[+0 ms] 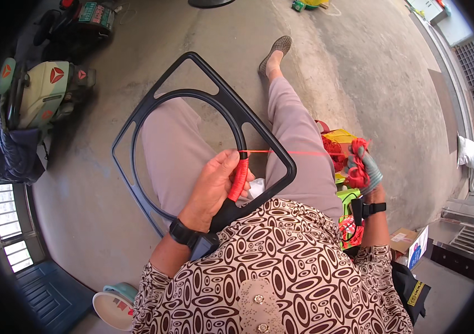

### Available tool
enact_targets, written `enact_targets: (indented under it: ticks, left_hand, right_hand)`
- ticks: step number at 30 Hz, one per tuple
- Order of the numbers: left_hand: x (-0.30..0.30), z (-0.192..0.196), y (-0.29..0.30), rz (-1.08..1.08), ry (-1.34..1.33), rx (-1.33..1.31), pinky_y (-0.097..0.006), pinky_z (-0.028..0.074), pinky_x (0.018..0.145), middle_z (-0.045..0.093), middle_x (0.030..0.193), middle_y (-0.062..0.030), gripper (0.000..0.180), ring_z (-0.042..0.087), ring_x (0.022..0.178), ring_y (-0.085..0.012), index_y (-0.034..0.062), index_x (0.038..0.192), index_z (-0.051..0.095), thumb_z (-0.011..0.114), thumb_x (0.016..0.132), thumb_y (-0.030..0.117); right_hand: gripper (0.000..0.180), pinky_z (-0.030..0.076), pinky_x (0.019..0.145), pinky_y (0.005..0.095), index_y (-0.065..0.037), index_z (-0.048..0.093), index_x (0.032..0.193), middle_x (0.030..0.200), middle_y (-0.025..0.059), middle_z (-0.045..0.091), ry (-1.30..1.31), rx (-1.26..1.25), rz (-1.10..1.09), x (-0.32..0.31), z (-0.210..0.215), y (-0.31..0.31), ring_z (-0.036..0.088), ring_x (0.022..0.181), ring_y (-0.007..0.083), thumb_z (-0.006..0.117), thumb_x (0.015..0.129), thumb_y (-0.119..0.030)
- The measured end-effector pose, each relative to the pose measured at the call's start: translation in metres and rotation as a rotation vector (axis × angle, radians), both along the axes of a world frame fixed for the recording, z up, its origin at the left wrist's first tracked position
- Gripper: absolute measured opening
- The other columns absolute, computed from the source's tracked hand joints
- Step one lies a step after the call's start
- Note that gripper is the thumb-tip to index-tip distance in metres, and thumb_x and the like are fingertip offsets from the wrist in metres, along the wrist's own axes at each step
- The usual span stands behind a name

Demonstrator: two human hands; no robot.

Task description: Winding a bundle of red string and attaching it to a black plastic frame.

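Note:
Across my lap lies a black square frame with rounded corners and a round inner ring. Red cord is wound in tight turns around one part of that ring, making a red wrapping. Bare and closed, my left hand pinches the ring at the wrapping's upper end. From there a single red strand runs taut to the right. My right hand, in a grey striped glove, is closed around a bundle of red cord out beside my right leg.
More red cord and yellow and lime bags sit beside my right thigh. A cardboard box stands at the lower right. Parked scooters are on the left, with a basin at the lower left. White sacks lie far right.

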State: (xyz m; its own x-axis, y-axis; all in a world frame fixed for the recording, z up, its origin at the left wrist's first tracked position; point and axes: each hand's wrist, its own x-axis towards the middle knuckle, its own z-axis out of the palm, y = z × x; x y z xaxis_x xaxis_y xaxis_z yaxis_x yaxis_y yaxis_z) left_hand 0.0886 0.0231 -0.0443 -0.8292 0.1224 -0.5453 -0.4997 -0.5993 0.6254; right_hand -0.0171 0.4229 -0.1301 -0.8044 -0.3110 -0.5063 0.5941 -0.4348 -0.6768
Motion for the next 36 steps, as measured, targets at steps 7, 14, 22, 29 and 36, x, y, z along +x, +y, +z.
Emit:
enact_targets:
  ticks: [7, 14, 22, 29, 36]
  left_hand:
    - [-0.002, -0.007, 0.0, 0.037, 0.021, 0.044, -0.027, 0.054, 0.048, 0.064, 0.073, -0.0119, 0.019, 0.062, 0.055, -0.0166, 0.0062, 0.09, 0.054, 0.053, 0.095, 0.024]
    - [0.004, -0.011, 0.0, 0.07, 0.078, 0.011, -0.027, 0.054, 0.048, 0.064, 0.072, -0.0134, 0.019, 0.062, 0.054, -0.0168, 0.0069, 0.089, 0.054, 0.054, 0.094, 0.025]
    - [-0.001, -0.004, -0.002, 0.056, 0.011, 0.05, -0.028, 0.054, 0.049, 0.064, 0.073, -0.0144, 0.017, 0.063, 0.055, -0.0186, 0.0064, 0.087, 0.053, 0.055, 0.094, 0.022]
    - [-0.004, -0.004, 0.0, -0.049, 0.048, 0.089, -0.026, 0.052, 0.055, 0.062, 0.074, -0.0108, 0.019, 0.06, 0.058, -0.0156, 0.0028, 0.091, 0.055, 0.052, 0.095, 0.021]
    - [0.003, 0.003, 0.008, -0.11, -0.092, 0.223, -0.024, 0.05, 0.053, 0.062, 0.083, -0.0069, 0.028, 0.058, 0.059, -0.0118, -0.0014, 0.106, 0.056, 0.054, 0.095, 0.024]
  right_hand:
    - [0.036, 0.053, 0.07, 0.0365, -0.005, 0.059, 0.104, 0.091, 0.0075, 0.063, 0.35, 0.615, 0.135, -0.035, 0.054, -0.115, 0.062, 0.076, 0.0204, 0.065, 0.086, -0.036]
    - [0.037, 0.053, 0.077, 0.0409, -0.006, 0.056, 0.103, 0.093, 0.0105, 0.061, 0.083, -0.057, -0.302, -0.074, 0.032, -0.06, 0.061, 0.082, 0.0266, 0.057, 0.09, -0.041]
    - [0.035, 0.05, 0.073, 0.034, -0.002, 0.062, 0.094, 0.08, 0.0062, 0.062, 0.24, 0.631, -0.108, -0.049, 0.049, -0.088, 0.06, 0.074, 0.0225, 0.07, 0.08, -0.033]
    - [0.044, 0.049, 0.078, 0.0273, 0.003, 0.062, 0.107, 0.09, 0.0089, 0.066, 0.577, 0.735, 0.122, -0.052, 0.061, -0.211, 0.061, 0.082, 0.0138, 0.073, 0.075, -0.026]
    - [0.035, 0.054, 0.063, 0.0268, 0.0, 0.057, 0.114, 0.097, 0.0082, 0.064, 0.02, 0.039, 0.579, -0.023, 0.004, -0.254, 0.062, 0.074, 0.0128, 0.056, 0.092, -0.026]
